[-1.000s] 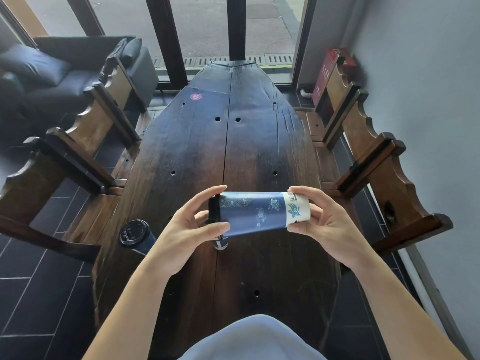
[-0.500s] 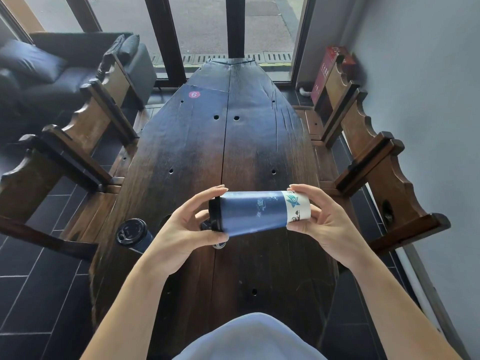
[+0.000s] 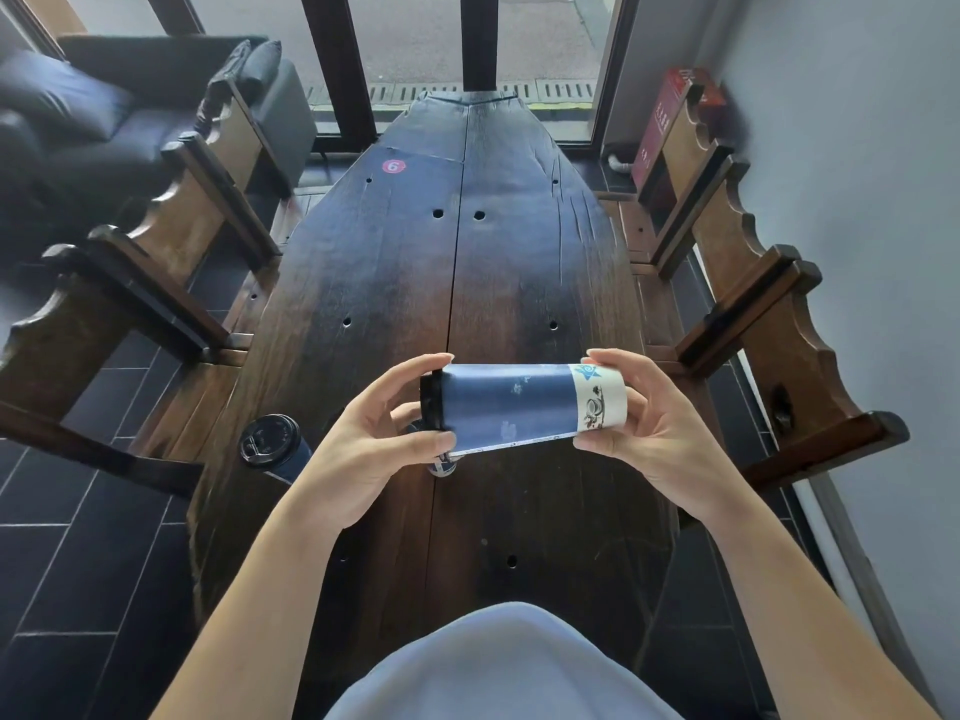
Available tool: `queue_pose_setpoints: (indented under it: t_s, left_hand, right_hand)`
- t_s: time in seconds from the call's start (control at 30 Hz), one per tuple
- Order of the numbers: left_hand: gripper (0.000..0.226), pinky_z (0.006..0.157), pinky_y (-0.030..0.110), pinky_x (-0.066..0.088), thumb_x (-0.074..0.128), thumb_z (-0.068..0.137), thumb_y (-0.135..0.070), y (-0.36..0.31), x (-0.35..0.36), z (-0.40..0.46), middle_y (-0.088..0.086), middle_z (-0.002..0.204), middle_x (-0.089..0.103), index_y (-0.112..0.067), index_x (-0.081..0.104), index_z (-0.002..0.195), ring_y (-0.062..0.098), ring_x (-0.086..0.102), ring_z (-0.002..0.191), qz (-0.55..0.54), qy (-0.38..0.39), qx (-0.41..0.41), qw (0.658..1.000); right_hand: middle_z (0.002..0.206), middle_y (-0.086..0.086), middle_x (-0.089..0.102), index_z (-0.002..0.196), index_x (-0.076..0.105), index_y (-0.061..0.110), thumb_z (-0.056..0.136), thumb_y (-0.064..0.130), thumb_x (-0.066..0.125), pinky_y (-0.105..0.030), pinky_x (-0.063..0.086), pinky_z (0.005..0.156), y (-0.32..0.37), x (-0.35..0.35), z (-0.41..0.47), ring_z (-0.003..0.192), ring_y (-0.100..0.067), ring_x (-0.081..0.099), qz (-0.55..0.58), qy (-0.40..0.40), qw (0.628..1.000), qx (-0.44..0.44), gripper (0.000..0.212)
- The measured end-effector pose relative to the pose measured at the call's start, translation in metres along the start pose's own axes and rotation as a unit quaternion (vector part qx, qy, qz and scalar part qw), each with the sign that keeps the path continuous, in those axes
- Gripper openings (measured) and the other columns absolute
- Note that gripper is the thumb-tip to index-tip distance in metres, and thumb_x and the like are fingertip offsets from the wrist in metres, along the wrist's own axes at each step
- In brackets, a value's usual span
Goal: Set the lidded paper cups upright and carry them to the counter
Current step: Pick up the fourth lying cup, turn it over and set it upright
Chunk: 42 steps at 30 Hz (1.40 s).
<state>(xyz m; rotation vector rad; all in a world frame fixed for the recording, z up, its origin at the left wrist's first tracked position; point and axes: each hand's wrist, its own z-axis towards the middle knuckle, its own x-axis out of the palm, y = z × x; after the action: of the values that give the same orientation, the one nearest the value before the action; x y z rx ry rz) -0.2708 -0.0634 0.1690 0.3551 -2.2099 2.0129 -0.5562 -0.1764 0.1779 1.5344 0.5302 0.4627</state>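
Both my hands hold a blue paper cup (image 3: 511,405) on its side above the dark wooden table (image 3: 467,262). Its black lid points left and its white printed base points right. My left hand (image 3: 374,439) grips the lid end with thumb and fingers. My right hand (image 3: 649,418) holds the base end. A second blue cup with a black lid (image 3: 270,443) stands at the table's left edge, partly hidden by my left wrist. A small part of a third object (image 3: 441,467) shows under the held cup; I cannot tell what it is.
Heavy wooden chairs flank the table on the left (image 3: 156,283) and right (image 3: 769,324). A dark sofa (image 3: 104,116) sits at the far left and glass doors (image 3: 415,44) at the far end. A grey wall (image 3: 883,200) runs along the right side.
The held cup has turned about its long axis, so a plainer blue side now faces up. It has also risen slightly. Both hands keep their hold on its ends.
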Motion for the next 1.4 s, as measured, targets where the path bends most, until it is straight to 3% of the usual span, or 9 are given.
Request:
queue_pose_setpoints:
  t_s: [0.07,0.2,0.37,0.47,0.63,0.9,1.07,1.23,1.4]
  left_hand:
    - [0.076,0.095,0.063,0.056,0.085,0.072,-0.006,0.0,0.0,-0.001,0.003,0.143,0.06,-0.026,0.061,0.142,0.034,0.062,0.125,0.005,-0.002,0.0,1.0]
    - [0.078,0.078,0.031,0.06,0.078,0.074,0.01,-0.001,0.003,-0.002,0.003,0.145,0.061,-0.021,0.059,0.142,0.029,0.061,0.125,0.003,-0.007,0.033,0.999]
    - [0.075,0.092,0.04,0.058,0.085,0.071,-0.009,-0.002,0.002,0.0,0.009,0.139,0.063,-0.024,0.062,0.141,0.03,0.062,0.123,-0.011,-0.023,0.032,0.999]
    - [0.072,0.094,0.042,0.058,0.082,0.077,-0.005,-0.004,0.002,0.0,0.005,0.136,0.065,-0.025,0.06,0.142,0.029,0.063,0.122,-0.015,-0.022,0.035,0.999]
    - [0.073,0.089,0.038,0.058,0.076,0.076,0.01,-0.005,0.002,-0.001,0.008,0.139,0.062,-0.019,0.059,0.14,0.03,0.062,0.121,-0.004,0.006,0.043,0.999]
    - [0.071,0.091,0.049,0.06,0.084,0.071,-0.013,-0.005,0.003,0.002,0.005,0.132,0.066,-0.024,0.063,0.138,0.034,0.064,0.121,-0.022,-0.021,0.023,0.999]
    - [0.073,0.085,0.043,0.062,0.081,0.071,-0.017,-0.006,0.001,0.003,0.005,0.13,0.066,-0.02,0.059,0.141,0.03,0.064,0.118,-0.043,-0.035,0.012,0.998]
    - [0.075,0.083,0.038,0.061,0.078,0.072,-0.023,-0.007,0.01,0.007,0.006,0.129,0.065,-0.019,0.054,0.143,0.025,0.066,0.112,-0.071,-0.055,0.012,0.996]
    - [0.077,0.085,0.038,0.058,0.078,0.072,-0.025,-0.01,0.024,0.017,0.01,0.133,0.064,-0.018,0.052,0.144,0.026,0.067,0.112,-0.099,-0.057,0.011,0.993]
  right_hand:
    - [0.118,0.013,0.067,0.135,0.051,0.025,0.074,0.008,0.082,-0.029,0.059,0.089,0.001,0.001,0.0,0.124,-0.017,0.06,-0.004,-0.003,1.0,-0.005,0.07]
    - [0.112,0.019,0.067,0.131,0.052,0.026,0.073,0.01,0.081,-0.024,0.059,0.086,0.002,0.003,0.0,0.12,-0.012,0.063,-0.005,-0.003,1.0,-0.002,0.066]
    - [0.112,0.02,0.065,0.129,0.053,0.033,0.074,0.021,0.081,-0.024,0.059,0.086,0.0,0.003,0.0,0.12,-0.012,0.062,-0.031,-0.01,0.999,-0.001,0.062]
    - [0.112,0.015,0.065,0.126,0.054,0.033,0.077,0.026,0.08,-0.027,0.06,0.086,-0.002,0.003,0.0,0.117,-0.014,0.064,-0.045,0.005,0.999,0.01,0.056]
    - [0.101,0.025,0.065,0.121,0.055,0.031,0.082,0.028,0.074,-0.025,0.06,0.083,-0.005,0.003,-0.003,0.111,-0.007,0.064,-0.056,0.015,0.998,0.023,0.043]
    - [0.099,0.024,0.068,0.118,0.056,0.028,0.086,0.034,0.064,-0.024,0.061,0.079,-0.005,0.0,-0.004,0.108,-0.001,0.065,-0.055,0.012,0.997,0.049,0.034]
    - [0.099,0.017,0.071,0.118,0.058,0.022,0.081,0.034,0.072,-0.025,0.06,0.079,-0.004,0.003,-0.007,0.105,-0.006,0.068,-0.045,0.054,0.993,0.099,0.042]
    - [0.117,-0.002,0.069,0.129,0.055,0.025,0.075,0.035,0.082,-0.034,0.06,0.089,-0.01,0.014,-0.007,0.113,-0.019,0.069,-0.05,0.12,0.979,0.158,0.061]
    - [0.123,0.013,0.066,0.132,0.05,0.04,0.076,0.029,0.087,-0.033,0.057,0.099,-0.012,0.033,-0.008,0.118,-0.008,0.065,-0.094,0.169,0.965,0.18,0.068]
